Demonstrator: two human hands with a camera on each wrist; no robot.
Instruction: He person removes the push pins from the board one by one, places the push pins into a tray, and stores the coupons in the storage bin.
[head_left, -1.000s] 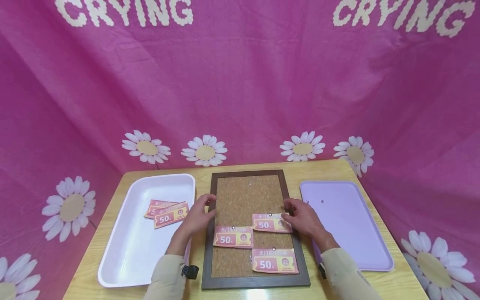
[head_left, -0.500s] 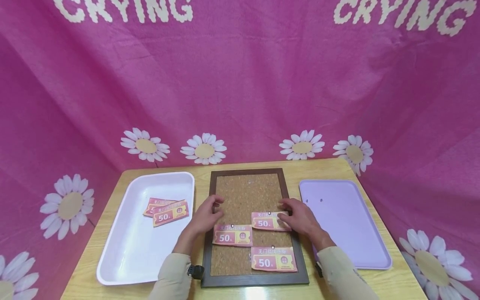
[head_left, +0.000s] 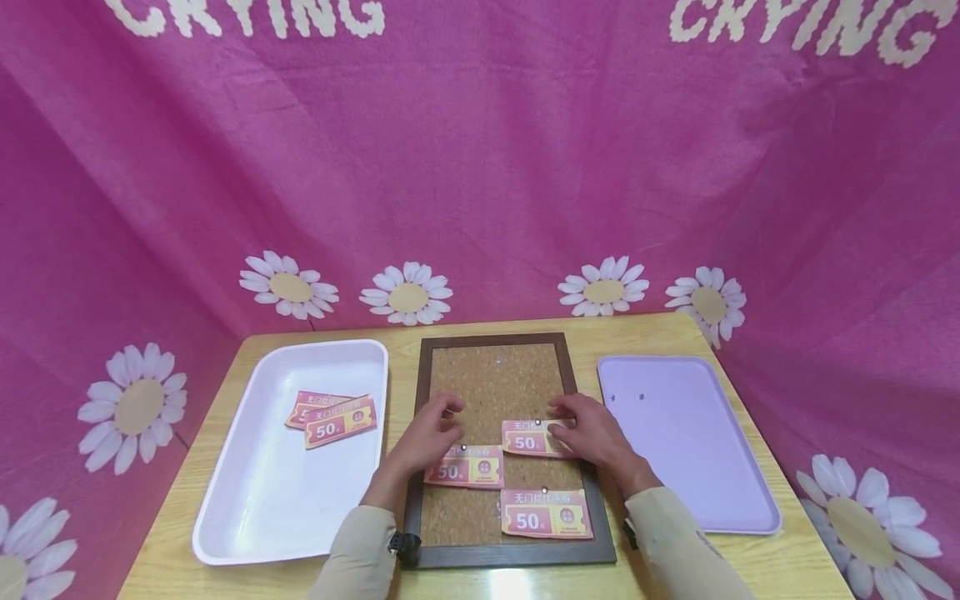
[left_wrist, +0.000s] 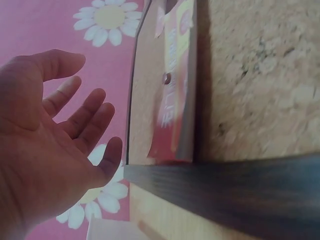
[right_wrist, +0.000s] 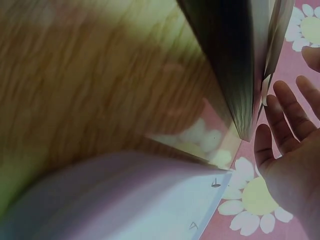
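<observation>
A framed corkboard (head_left: 495,375) lies on the table with three pink-and-yellow "50" coupons on it: a left coupon (head_left: 468,473), an upper right coupon (head_left: 523,442) and a lower right coupon (head_left: 546,515). Each has a small round-headed pin (head_left: 544,491) at its top edge. My left hand (head_left: 426,437) hovers over the board's left side, partly covering the left coupon; the left wrist view shows its loosely bent fingers (left_wrist: 90,115) holding nothing. Over the right end of the upper right coupon is my right hand (head_left: 597,433), fingers relaxed; contact cannot be told.
Left of the board, a white tray (head_left: 258,517) holds two overlapping coupons (head_left: 340,422). On the right, a flat lavender tray (head_left: 697,467) carries two small pins (head_left: 641,397). The wooden table (head_left: 637,333) meets a pink daisy-patterned cloth (head_left: 480,208) behind.
My left hand has moved right, from the frame's left edge to above the board. My right hand has shifted slightly left over the upper right coupon. The coupons have stayed in place.
</observation>
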